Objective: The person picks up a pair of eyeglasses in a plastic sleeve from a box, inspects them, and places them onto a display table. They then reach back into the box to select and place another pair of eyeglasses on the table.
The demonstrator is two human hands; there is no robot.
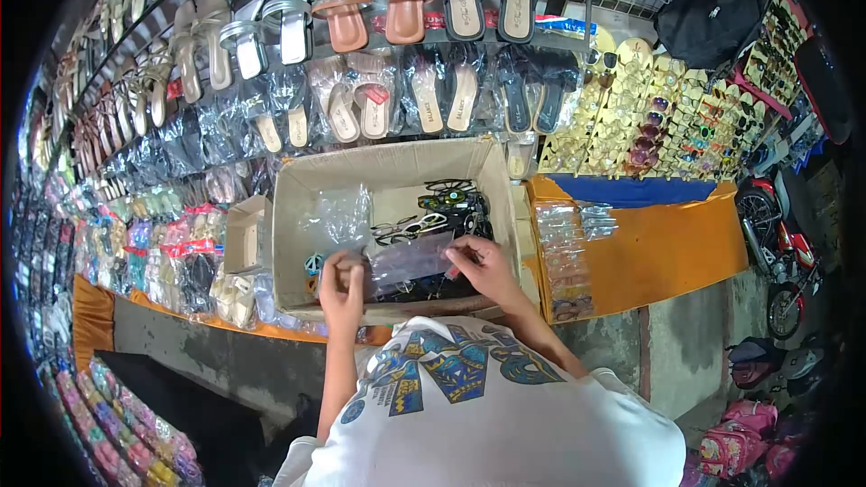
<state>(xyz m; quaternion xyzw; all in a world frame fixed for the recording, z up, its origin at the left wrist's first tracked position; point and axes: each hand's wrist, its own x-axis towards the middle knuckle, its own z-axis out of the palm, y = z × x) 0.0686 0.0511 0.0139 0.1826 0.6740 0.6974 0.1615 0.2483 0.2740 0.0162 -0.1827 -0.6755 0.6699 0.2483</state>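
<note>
A clear plastic bag [408,261] is stretched between my two hands over a large open cardboard box [388,162]. My left hand [343,280] is closed on the bag's left end. At the opposite end my right hand [483,266] pinches the bag between thumb and fingers. Whether anything lies inside the bag I cannot make out. Below, dark-framed eyeglasses [451,203] are heaped in the right part of the box. More clear plastic bags [338,216] lie in its left part.
Shelves of sandals [343,0] rise behind the box. To the right, packed glasses [561,257] lie in a row on an orange cloth [649,257], below sunglasses on a display board [649,117]. A small carton [246,239] stands left. A motorcycle [785,252] is at far right.
</note>
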